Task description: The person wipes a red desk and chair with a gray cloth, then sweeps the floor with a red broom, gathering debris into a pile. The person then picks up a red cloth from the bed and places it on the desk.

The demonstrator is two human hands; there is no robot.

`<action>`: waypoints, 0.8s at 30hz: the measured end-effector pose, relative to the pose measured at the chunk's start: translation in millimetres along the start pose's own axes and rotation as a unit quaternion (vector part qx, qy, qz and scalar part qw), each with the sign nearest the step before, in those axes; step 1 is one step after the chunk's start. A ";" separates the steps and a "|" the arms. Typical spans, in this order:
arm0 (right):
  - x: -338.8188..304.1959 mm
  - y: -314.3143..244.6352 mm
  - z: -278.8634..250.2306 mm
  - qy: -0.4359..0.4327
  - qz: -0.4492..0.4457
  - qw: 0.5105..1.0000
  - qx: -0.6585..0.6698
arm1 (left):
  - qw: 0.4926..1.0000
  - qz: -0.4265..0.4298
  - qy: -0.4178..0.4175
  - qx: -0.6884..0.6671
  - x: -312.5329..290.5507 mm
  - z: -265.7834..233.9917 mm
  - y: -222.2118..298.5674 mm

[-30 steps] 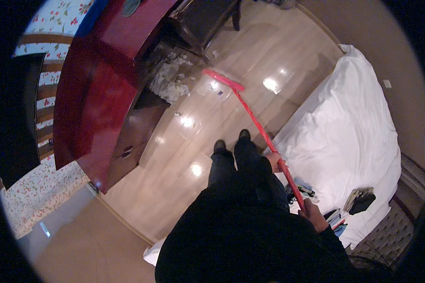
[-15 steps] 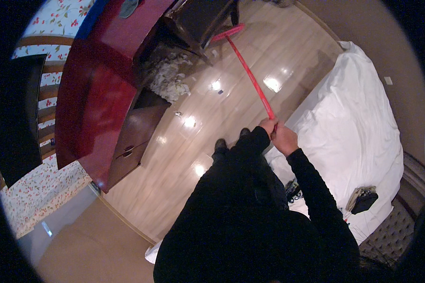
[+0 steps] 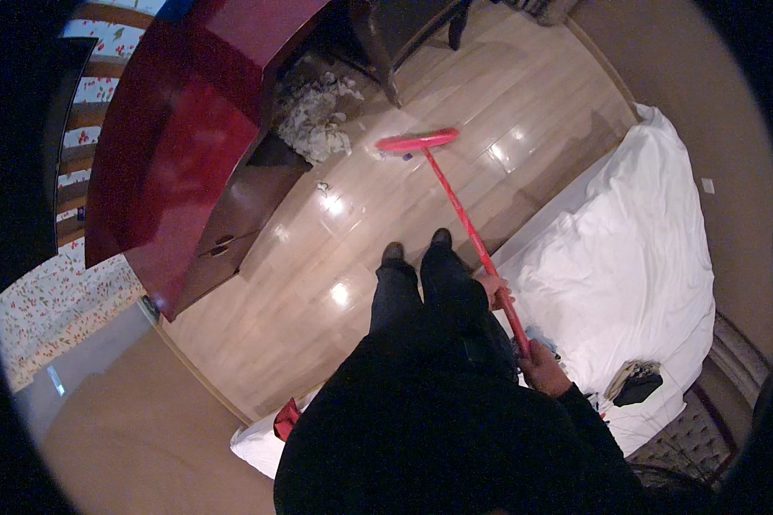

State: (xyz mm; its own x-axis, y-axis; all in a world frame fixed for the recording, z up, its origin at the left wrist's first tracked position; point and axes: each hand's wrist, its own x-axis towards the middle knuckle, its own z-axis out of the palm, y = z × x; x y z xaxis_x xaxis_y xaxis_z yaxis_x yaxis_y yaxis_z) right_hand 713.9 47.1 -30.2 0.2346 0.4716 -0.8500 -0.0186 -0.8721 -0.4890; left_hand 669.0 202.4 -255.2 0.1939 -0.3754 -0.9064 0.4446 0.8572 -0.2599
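Observation:
A red broom (image 3: 459,208) slants across the wood floor, its wide red head (image 3: 418,140) resting on the boards. My left hand (image 3: 493,292) is wrapped round the middle part of the handle. Lower down, near the handle's end, my right hand (image 3: 543,367) is closed on it. A small dark piece (image 3: 408,157) lies right by the broom head. Left of the head is a heap of crumpled whitish material (image 3: 319,118), partly under the dark furniture. A small whitish scrap (image 3: 322,186) lies on the floor nearer to me.
A glossy dark red desk (image 3: 180,137) with drawers stands at left. A dark chair (image 3: 391,43) is at the far side. On the right, a bed with a white sheet (image 3: 610,257) carries a black boxy object (image 3: 637,386). My shoes (image 3: 441,238) stand on the floor between.
The broom head has come toward me from beside the chair leg. Both hands moved back toward my body, and they are now farther apart along the handle.

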 end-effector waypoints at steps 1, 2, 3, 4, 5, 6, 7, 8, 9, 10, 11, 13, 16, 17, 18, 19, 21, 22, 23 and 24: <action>-8.5 1.1 -1.9 0.002 -0.015 1.000 -0.001 | 1.000 -0.014 -0.001 -0.010 -2.2 -0.6 -6.2; -16.2 1.8 -3.5 0.008 -0.025 1.000 -0.004 | 0.999 -0.035 -0.028 -0.025 -5.0 -1.9 -11.0; -21.6 2.4 -1.2 0.041 -0.034 0.997 -0.058 | 0.997 -0.034 -0.065 0.022 -7.7 -1.5 -16.8; -27.9 3.3 -3.3 0.044 -0.051 0.994 -0.084 | 0.996 -0.037 -0.068 0.040 -9.0 2.6 -21.2; -35.6 4.1 -7.0 0.044 -0.025 0.992 -0.114 | 0.994 -0.048 -0.076 0.059 -9.9 7.9 -24.9; -42.4 4.5 -11.7 0.046 0.012 0.988 -0.147 | 0.992 -0.062 -0.083 0.074 -10.3 14.3 -27.9; -46.3 4.0 -22.4 0.024 0.032 0.990 -0.133 | 0.984 -0.060 -0.112 0.125 -10.4 20.3 -30.0; -51.7 3.0 -31.3 0.023 0.022 0.984 -0.173 | 0.978 -0.083 -0.156 0.113 -10.3 26.1 -32.8; -56.3 1.4 -42.1 0.005 0.022 0.982 -0.185 | 0.976 -0.116 -0.164 0.087 -9.8 32.5 -36.2; -61.6 0.0 -51.6 -0.011 0.037 0.977 -0.211 | 0.971 -0.149 -0.179 0.057 -9.5 35.6 -40.9; -64.0 -1.1 -57.7 -0.024 0.034 0.975 -0.220 | 0.969 -0.167 -0.174 0.046 -8.8 39.3 -47.1; -64.6 -1.5 -65.0 -0.043 0.024 0.966 -0.254 | 0.977 -0.136 -0.159 0.029 -6.2 34.6 -59.3; -38.4 0.3 -55.9 -0.065 0.046 0.941 -0.329 | 0.991 -0.086 -0.089 -0.060 4.2 20.9 -63.0; -23.3 0.3 -49.2 -0.062 0.064 0.934 -0.345 | 0.992 -0.038 -0.046 -0.107 7.5 13.2 -56.8; -3.9 -0.5 -42.0 -0.053 0.022 0.940 -0.337 | 0.989 0.008 -0.016 -0.150 9.3 6.5 -49.9; 13.7 -2.8 -38.6 -0.048 0.003 0.936 -0.349 | 0.983 0.056 0.020 -0.171 10.8 -0.3 -38.6; 59.8 -15.0 -24.0 -0.051 -0.025 0.946 -0.319 | 0.979 0.119 0.064 -0.152 7.6 -22.9 -0.7; 75.8 -22.8 -21.6 -0.047 -0.062 0.949 -0.306 | 0.977 0.143 0.077 -0.134 2.1 -36.4 20.9; 90.1 -31.7 -14.3 -0.044 -0.078 0.949 -0.303 | 0.977 0.161 0.082 -0.116 -5.7 -47.6 39.4; 97.9 -40.3 -7.7 -0.037 -0.106 0.949 -0.295 | 0.977 0.170 0.078 -0.100 -14.5 -55.1 52.7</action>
State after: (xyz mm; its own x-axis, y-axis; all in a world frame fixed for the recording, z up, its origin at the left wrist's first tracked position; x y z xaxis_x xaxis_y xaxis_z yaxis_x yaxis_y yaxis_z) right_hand 745.1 127.4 -92.2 0.1039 0.6332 -0.7670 0.5741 -0.6679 -0.4736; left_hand 641.4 272.4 -274.1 0.1579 -0.0129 -0.9874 0.1944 0.9808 0.0183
